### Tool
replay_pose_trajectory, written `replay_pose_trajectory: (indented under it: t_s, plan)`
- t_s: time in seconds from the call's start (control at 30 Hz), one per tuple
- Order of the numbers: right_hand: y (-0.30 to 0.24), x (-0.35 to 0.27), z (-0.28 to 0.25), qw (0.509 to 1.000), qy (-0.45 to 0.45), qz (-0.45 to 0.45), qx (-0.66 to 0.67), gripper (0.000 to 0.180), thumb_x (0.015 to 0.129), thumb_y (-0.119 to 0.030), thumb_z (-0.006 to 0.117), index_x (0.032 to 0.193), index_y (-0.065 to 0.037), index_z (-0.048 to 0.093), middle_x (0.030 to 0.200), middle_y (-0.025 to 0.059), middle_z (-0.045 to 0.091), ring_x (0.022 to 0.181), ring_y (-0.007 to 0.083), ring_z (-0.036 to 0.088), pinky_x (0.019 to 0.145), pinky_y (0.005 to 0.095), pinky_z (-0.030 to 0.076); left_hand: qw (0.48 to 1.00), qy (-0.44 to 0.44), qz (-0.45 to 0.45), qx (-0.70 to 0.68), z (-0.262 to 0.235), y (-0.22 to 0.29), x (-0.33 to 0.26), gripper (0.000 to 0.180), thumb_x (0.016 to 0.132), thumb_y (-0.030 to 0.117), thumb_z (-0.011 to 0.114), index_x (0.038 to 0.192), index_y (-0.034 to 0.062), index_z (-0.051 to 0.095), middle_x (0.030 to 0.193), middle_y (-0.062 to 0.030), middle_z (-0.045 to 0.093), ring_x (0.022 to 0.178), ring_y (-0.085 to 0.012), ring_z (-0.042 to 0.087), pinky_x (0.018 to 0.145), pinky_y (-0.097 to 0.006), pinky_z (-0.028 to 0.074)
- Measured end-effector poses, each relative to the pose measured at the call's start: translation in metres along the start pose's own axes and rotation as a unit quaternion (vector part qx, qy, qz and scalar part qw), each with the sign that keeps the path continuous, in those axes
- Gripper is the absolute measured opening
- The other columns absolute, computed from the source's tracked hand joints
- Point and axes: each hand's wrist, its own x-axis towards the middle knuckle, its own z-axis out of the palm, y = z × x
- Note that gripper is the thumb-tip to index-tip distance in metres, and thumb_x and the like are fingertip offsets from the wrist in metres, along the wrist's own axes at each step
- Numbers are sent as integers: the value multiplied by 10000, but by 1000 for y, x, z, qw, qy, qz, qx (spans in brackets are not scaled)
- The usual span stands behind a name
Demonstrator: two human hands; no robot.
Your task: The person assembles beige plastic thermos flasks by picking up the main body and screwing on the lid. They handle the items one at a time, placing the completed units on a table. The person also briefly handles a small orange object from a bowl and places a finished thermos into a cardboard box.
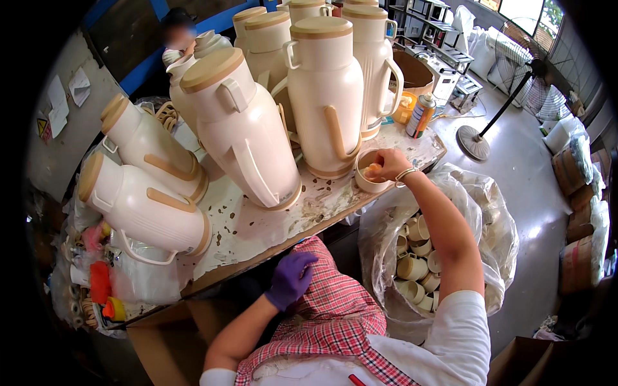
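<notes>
My bare right hand [389, 164], a bracelet at its wrist, reaches into a small cream cup [371, 183] at the table's front right edge. Its fingers are pinched together inside the rim, around a pale orange bit that I cannot make out. My left hand [291, 280], in a purple glove, rests on the red checked apron [335, 309] over my lap, fingers loosely extended and holding nothing. Large cream thermos jugs with tan lids stand close by, the nearest being one jug [325, 96] and a tilted-looking jug [238, 128].
Two jugs, including a ribbed one [145, 206], lean at the table's left. A spray can [421, 116] and orange tub [405, 107] stand at the right. Below is a plastic bag of cream cups [412, 267]. A fan [475, 141] stands beyond; another person [180, 38] is at far left.
</notes>
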Motion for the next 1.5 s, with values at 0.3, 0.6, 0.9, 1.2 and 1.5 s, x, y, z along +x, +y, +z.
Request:
replay_pose_trajectory:
  t_s: [0.3,0.6,0.9,1.2,1.5]
  plan:
    - [-2,3,4,998,-1,27,55,476,614,-484,798,759,-51,663,731,105,665,700,250,640,658,354,508,991,102,-49,64,87,-7,201,479,701,339,750,1084,84,619,1010,-114,613,946,-293,591,829,-393,463]
    - [-7,2,-10,990,-65,62,113,443,684,-428,797,743,-12,658,670,79,675,583,147,648,558,284,511,983,12,-172,66,99,-12,232,401,675,382,760,986,136,704,848,-106,671,783,-287,652,734,-398,505]
    - [-8,5,-9,996,-69,9,53,376,708,-371,727,773,-7,659,720,133,673,651,225,656,630,338,520,966,-29,-255,33,95,-11,237,391,691,383,735,967,108,698,873,-158,683,786,-312,664,722,-398,519]
    - [-1,13,5,997,-62,-40,14,320,716,-312,670,828,-13,662,795,180,668,757,317,643,703,390,511,965,-45,-255,49,94,-12,239,415,678,363,735,1007,114,692,908,-154,686,824,-304,665,756,-399,517]
    - [-13,9,-2,994,-85,-66,7,397,722,-397,698,870,-30,671,828,169,673,781,325,637,723,389,507,949,-137,-256,120,85,-8,249,415,661,394,722,991,141,712,921,-139,690,845,-296,669,762,-383,523]
